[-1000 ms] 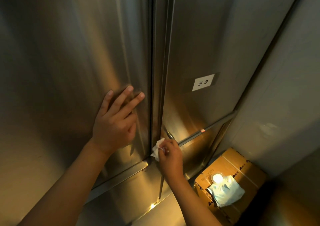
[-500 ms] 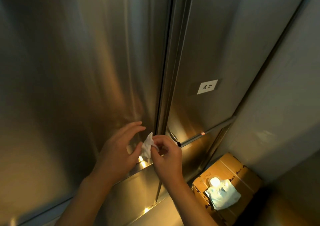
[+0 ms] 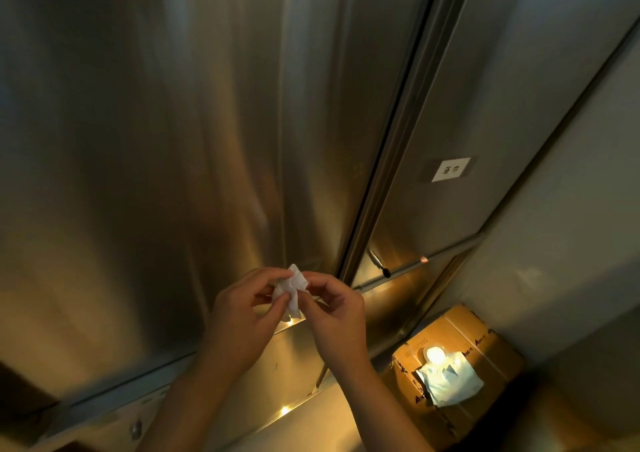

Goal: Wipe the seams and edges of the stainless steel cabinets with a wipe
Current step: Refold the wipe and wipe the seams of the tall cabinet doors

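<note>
Pinching small crumpled wipe (image 3: 290,286) between left hand (image 3: 242,307) and right hand (image 3: 334,307); light, limp, tearable, best gripped bunched at fingertips.

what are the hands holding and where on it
A crumpled white wipe: the left hand pinches its left side, the right hand its right side.

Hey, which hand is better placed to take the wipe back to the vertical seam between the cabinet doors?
Right, probably. The right hand pinches the wipe and sits nearer the vertical seam, which runs up to its right. The left hand also pinches the wipe but is farther from it.
</note>
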`<state>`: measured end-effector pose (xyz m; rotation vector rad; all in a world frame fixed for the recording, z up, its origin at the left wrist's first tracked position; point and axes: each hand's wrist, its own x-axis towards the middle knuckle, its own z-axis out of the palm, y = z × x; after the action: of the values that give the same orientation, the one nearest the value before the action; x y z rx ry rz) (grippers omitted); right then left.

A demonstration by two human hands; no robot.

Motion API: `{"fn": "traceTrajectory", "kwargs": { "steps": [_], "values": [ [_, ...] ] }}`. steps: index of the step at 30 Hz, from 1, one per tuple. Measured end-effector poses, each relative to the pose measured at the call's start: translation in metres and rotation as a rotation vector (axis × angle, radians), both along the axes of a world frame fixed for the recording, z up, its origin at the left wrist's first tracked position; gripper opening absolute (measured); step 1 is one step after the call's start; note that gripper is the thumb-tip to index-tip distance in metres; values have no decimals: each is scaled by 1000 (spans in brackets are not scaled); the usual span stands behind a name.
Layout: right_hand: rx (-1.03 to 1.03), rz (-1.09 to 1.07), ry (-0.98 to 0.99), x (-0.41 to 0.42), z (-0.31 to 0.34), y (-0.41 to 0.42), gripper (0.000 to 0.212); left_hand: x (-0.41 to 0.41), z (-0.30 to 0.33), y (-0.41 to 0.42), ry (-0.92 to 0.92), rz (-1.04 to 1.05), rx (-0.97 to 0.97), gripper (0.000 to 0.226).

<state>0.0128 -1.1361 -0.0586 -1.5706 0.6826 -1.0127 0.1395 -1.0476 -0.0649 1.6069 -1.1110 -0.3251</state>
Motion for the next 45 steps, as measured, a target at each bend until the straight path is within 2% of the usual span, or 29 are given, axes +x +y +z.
{"fn": "traceTrajectory", "kwargs": {
  "steps": [7,14,19,31,38,41,45],
  "values": [
    [-6,87,18,3,-8,45,25,5,-11,44,128,93,12,29],
    [-28,107,45,0,-14,73,36,-1,-14,74,154,110,-22,20],
    [-56,144,51,-7,-6,74,31,-10,-7,78,146,132,-36,14],
    [64,195,-49,-60,-34,74,20,-70,-20,101,109,154,22,25],
    [110,288,-6,-58,-60,108,19,-86,-33,163,18,352,143,34],
    [141,332,-5,-51,-67,124,19,-87,-42,197,35,452,205,29],
    [159,378,-4,-36,-65,149,15,-80,-43,231,80,523,191,30]
  ]
}}
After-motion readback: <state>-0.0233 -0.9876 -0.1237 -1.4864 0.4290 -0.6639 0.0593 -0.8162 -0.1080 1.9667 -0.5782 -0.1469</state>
